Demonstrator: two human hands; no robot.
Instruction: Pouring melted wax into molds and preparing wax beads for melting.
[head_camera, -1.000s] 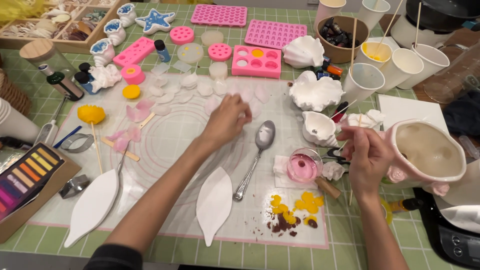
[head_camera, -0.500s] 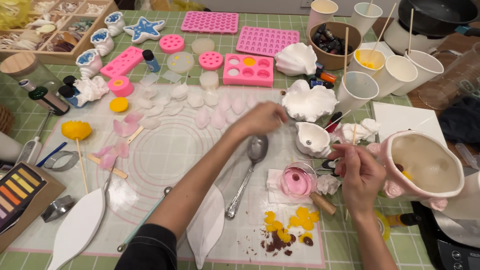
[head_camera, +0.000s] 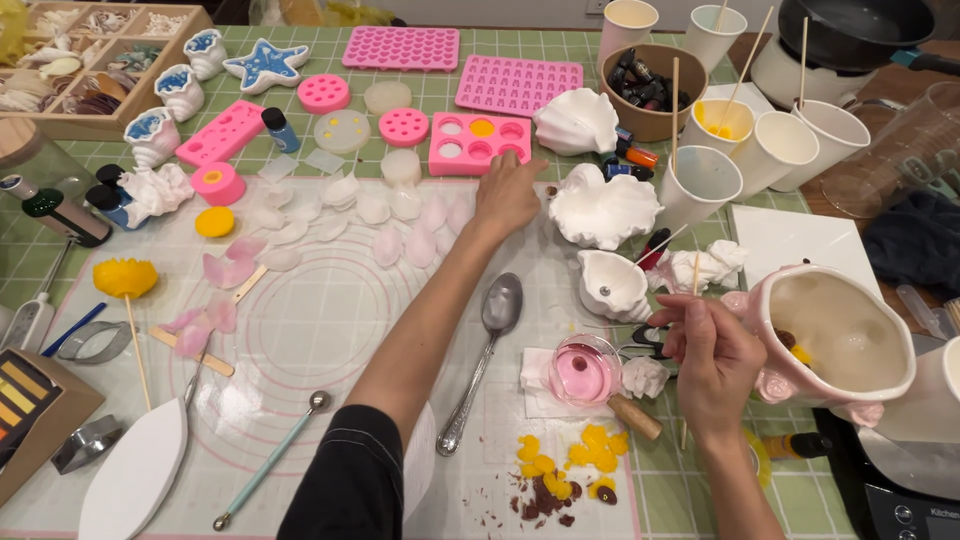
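Observation:
My left hand (head_camera: 506, 196) reaches far across the white silicone mat (head_camera: 330, 340), palm down. Its fingertips touch the near right corner of a pink mould with round cavities (head_camera: 478, 141), and I see nothing in the hand. Pale petal-shaped pieces (head_camera: 400, 215) lie just left of it. My right hand (head_camera: 708, 352) pinches a thin wooden stick (head_camera: 696, 280) held nearly upright, beside a pink shell-shaped cup (head_camera: 845, 340). A small glass bowl of pink liquid (head_camera: 583, 368) stands left of that hand.
A metal spoon (head_camera: 492, 335) lies on the mat by my left forearm. White shell casts (head_camera: 600, 208) and paper cups (head_camera: 700, 180) stand at the right. More pink moulds (head_camera: 400, 47) line the back. Yellow and brown crumbs (head_camera: 560, 478) lie near the front.
My left hand has moved away from me, from the middle of the mat near the spoon to the pink mould. My right hand has kept the stick beside the pink cup.

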